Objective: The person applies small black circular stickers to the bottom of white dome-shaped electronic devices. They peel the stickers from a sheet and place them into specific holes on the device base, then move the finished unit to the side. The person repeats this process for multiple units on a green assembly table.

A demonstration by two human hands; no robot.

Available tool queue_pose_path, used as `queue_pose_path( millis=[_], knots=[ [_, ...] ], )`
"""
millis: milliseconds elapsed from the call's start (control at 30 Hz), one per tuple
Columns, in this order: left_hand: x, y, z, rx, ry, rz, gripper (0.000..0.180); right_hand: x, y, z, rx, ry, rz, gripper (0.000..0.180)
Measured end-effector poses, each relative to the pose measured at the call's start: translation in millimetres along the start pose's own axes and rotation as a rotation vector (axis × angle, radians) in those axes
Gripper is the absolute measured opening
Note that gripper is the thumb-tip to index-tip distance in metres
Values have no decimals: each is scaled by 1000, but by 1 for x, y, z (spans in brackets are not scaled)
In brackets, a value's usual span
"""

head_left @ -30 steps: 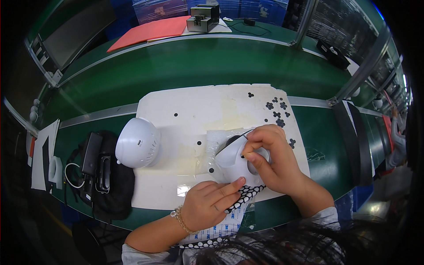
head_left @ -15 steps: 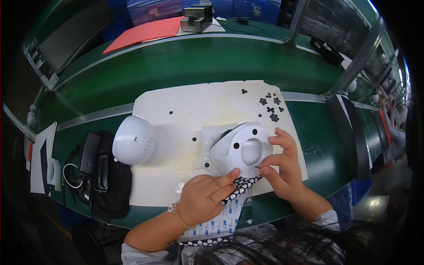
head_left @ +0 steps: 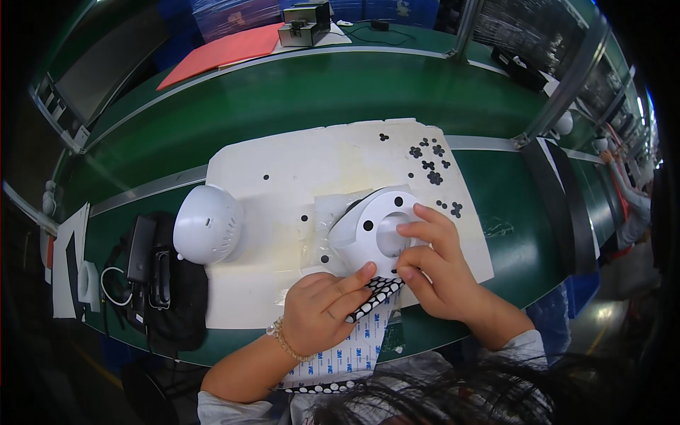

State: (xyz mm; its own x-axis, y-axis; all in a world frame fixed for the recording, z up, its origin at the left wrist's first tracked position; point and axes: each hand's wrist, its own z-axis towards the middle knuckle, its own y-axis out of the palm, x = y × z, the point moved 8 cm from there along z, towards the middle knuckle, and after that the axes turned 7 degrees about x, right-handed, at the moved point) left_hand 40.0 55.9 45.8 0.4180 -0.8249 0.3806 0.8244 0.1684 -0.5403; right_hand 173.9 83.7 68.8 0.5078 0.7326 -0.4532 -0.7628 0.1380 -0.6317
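A white, rounded plastic housing (head_left: 348,245) lies tilted in front of me on a clear plastic bag. Its flat face has a large round opening and black round pads (head_left: 368,225) stuck beside it. My left hand (head_left: 317,315) grips a black sheet of punched-out dots (head_left: 374,296) with printed white backing, its index fingertip against the housing's near edge. My right hand (head_left: 440,269) pinches thumb and index finger at a small black dot pad (head_left: 394,270) on the near right rim; its other fingers reach over the opening.
A second white rounded housing (head_left: 207,225) stands to the left on the pale board (head_left: 262,290). Loose black dots and clusters (head_left: 434,177) lie at the board's far right. A black bag (head_left: 185,304) with adapters is at far left, a metal box (head_left: 303,32) at the back.
My right hand has shifted left and closer against the housing, bringing the black dot pad onto its rim. My left hand keeps hold of the sheet. The whole view has moved slightly.
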Motion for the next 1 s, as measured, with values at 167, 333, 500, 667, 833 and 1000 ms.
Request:
queue_pose_path(
  millis=[167, 333, 500, 667, 833, 1000],
  knots=[
    [0, 0, 1, 25, -39, 22, 26, -15, -6, -5, 9, -142, -331, 16],
    [-4, 1, -2, -29, -114, -25, 26, -21, -12, -15, -43, -91, -471, 38],
    [-7, 0, 0, 61, -201, -169, 23, -15, -9, -32, 136, -157, -285, 45],
    [-7, 3, -5, -29, -200, -186, 24, -8, -6, -31, 97, -114, -139, 43],
    [-8, 3, -6, -16, -153, -163, 27, -10, -13, -23, 59, -43, -20, 36],
    [-5, 4, -3, -6, -130, -136, 28, -20, -10, -24, 152, -173, -98, 28]
  ],
)
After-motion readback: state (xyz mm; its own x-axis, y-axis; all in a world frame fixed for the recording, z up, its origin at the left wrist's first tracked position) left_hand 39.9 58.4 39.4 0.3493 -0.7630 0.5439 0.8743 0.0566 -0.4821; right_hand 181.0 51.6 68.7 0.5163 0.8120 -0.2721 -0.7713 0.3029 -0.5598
